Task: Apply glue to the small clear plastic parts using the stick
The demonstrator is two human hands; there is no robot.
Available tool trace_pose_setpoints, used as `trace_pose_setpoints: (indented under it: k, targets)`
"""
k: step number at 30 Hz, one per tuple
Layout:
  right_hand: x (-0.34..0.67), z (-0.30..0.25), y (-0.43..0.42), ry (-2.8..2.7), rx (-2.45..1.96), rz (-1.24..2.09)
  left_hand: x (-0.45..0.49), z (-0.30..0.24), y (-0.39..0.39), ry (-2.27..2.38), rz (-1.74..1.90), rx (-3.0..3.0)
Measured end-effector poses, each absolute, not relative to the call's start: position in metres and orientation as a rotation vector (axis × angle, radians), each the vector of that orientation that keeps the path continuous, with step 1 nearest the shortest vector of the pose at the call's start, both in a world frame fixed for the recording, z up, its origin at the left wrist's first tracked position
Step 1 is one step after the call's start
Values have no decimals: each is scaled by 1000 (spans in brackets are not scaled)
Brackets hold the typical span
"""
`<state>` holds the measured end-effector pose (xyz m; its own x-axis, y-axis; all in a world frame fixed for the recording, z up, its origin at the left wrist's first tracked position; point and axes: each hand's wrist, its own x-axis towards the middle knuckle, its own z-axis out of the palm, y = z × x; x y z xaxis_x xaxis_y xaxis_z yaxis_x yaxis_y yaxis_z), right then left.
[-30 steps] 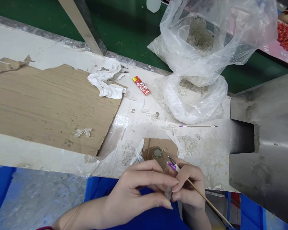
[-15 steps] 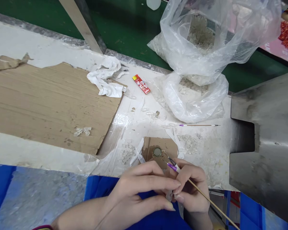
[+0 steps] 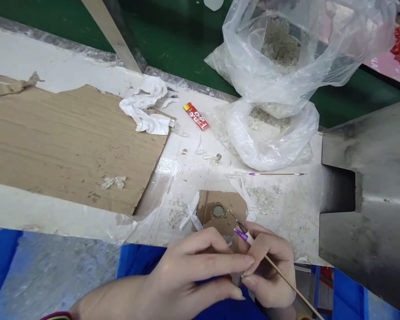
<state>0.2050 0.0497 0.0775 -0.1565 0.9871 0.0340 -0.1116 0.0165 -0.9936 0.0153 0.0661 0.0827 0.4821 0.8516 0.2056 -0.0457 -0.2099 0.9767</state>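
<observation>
My left hand (image 3: pixel 200 264) is closed in a pinch, its fingertips on a small translucent piece (image 3: pixel 235 278) that they partly hide. My right hand (image 3: pixel 273 262) meets it there, thumb and index pinched at the same piece. The right hand also grips a thin wooden-handled stick (image 3: pixel 295 289) with a fine tip, like a fine brush. Close by it sticks out a second fine tip with a purple collar (image 3: pixel 240 234). Just beyond the hands, a small round metal-rimmed disc (image 3: pixel 218 212) lies on a square cardboard piece (image 3: pixel 205 202).
Plastic bags (image 3: pixel 270 151) of translucent pieces stand at the back. Small clear pieces (image 3: pixel 178 212) lie beside the square. Also there are a purple-collared stick (image 3: pixel 276 174), red packet (image 3: pixel 196 116), white cloth (image 3: pixel 150 118), large cardboard sheet (image 3: pixel 70 142) and metal housing (image 3: pixel 370 200).
Both hands have shifted slightly to the right and lower, the stick with them. The translucent piece stays between the fingertips. The disc and the cardboard square stay in place.
</observation>
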Motion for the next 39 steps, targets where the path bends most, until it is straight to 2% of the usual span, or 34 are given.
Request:
trace_pose_setpoints:
  k: [12,19,24,39]
  targets:
    - [207,81,54,-1331,-1052,1301,14,81,64,718,938,1539]
    - [211,80,51,-1361,-1008,1316,21,77,58,715,1051,1515]
    - [210,78,50,-1350,-1007,1319,14,83,61,725,911,1576]
    - [207,86,52,-1350,-957,1336,16,80,61,648,999,1654]
